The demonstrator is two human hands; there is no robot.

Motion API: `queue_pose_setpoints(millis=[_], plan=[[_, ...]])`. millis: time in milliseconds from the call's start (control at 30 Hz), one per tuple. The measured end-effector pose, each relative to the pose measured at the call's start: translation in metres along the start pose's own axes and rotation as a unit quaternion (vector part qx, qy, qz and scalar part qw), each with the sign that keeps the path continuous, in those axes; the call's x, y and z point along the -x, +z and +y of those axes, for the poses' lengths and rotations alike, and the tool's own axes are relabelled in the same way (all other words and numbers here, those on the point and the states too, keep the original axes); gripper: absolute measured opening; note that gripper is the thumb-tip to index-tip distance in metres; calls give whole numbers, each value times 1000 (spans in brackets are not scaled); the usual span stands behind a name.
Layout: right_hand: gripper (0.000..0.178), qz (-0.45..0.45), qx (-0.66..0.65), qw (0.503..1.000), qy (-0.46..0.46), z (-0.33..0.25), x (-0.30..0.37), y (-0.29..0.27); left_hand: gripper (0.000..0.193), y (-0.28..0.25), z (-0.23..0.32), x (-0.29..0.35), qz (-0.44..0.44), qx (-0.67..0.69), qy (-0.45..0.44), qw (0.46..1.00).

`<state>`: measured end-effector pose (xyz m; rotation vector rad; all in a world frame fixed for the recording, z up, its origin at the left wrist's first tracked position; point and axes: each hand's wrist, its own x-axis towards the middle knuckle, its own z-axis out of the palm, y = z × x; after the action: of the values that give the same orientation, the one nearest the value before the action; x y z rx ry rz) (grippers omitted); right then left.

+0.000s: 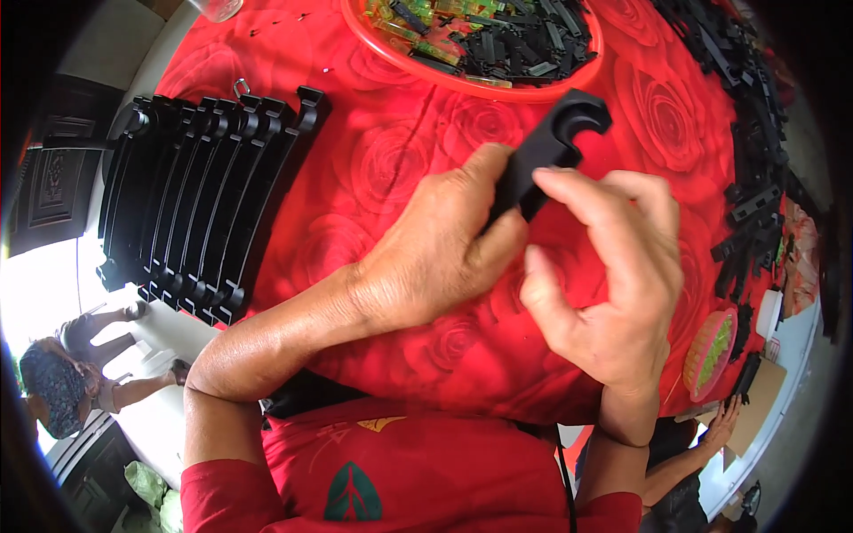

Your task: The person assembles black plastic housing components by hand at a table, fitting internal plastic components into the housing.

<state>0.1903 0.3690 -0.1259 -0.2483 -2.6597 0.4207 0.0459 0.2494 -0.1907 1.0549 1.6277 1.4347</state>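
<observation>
Clamped between the thumb and fingers of the left hand [435,235] is a black plastic piece [560,129], slanted, its hooked end pointing up toward the near rim of the red basin [533,94]. Thumb and forefinger of the right hand [617,280] stand apart, curved; the forefinger's tip is at the piece's edge, though I cannot tell if it touches. Both hands are on the near side of the basin, over a red tablecloth [382,160] printed with large roses.

Small black parts [524,44] fill much of the basin, with yellowish see-through pieces [431,49] on its left side. Left of the basin and somewhat nearer the wearer, long black pieces [155,195] lie side by side in a row. Right of it, black strips [751,218] are heaped along the cloth's edge, and nearer the wearer on that side is a pink basket [691,364] of small green bits.

Well to the basin's left, the room shows a dark panelled door [49,200], pale floor [155,409] and a seated person [58,386]. Low on the basin's right is another person's hand [721,426] near cardboard [762,404].
</observation>
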Motion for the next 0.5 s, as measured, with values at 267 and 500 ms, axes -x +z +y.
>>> queue_pose_setpoints(millis=[267,500], plan=[[23,-12,-57,987,150,2,9,4,29,3,9,1,-73,26,-85,993],[21,-36,-94,985,142,6,8,11,25,4,8,0,-31,20,-30,999]])
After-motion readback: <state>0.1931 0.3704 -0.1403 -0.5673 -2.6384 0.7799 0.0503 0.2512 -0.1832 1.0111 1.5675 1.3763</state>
